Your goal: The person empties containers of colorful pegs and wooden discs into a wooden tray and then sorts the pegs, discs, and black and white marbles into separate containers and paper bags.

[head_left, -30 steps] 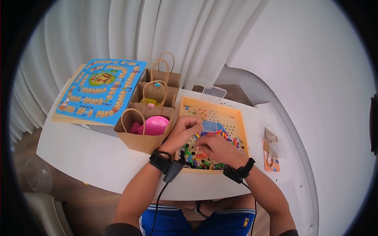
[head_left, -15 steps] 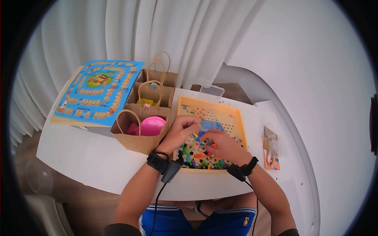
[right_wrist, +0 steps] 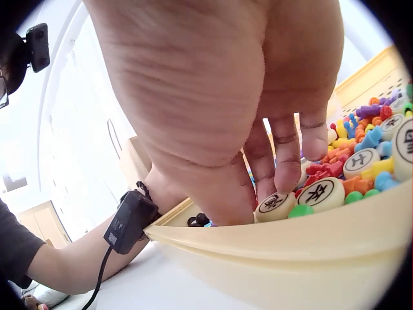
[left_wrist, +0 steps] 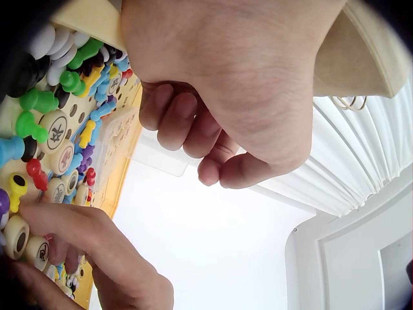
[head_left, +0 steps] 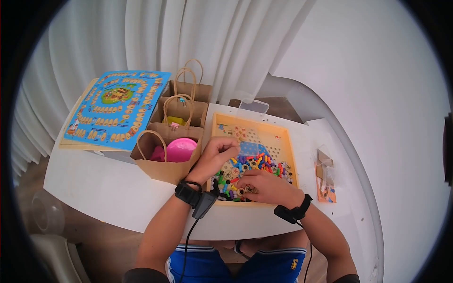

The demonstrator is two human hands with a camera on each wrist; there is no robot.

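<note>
A shallow wooden tray (head_left: 291,141) holds a mix of colourful pegs and round wooden Chinese chess pieces (right_wrist: 321,192). My right hand (head_left: 270,187) is low among them near the tray's front side. Its thumb and fingers are curled around a Chinese chess piece (right_wrist: 275,206), with more discs and pegs close by. Above the tray's left side, my left hand (head_left: 220,155) is held with its fingers curled and thumb tip against the index finger (left_wrist: 216,152). Nothing shows in its grip; its palm is hidden. A clear plastic box (head_left: 248,149) lies beyond its fingertips, inside the tray.
Several brown paper bags (head_left: 160,172) stand in a row left of the tray, the nearest with a pink bowl (head_left: 181,150) inside. A blue game board (head_left: 120,111) lies farther left. Right of the tray is a small plastic-wrapped packet (head_left: 325,177). A clear lid (head_left: 253,107) sits behind.
My right hand has moved from the middle of the pile toward the tray's front side, closing around a chess piece there. My left hand has stayed almost in place.
</note>
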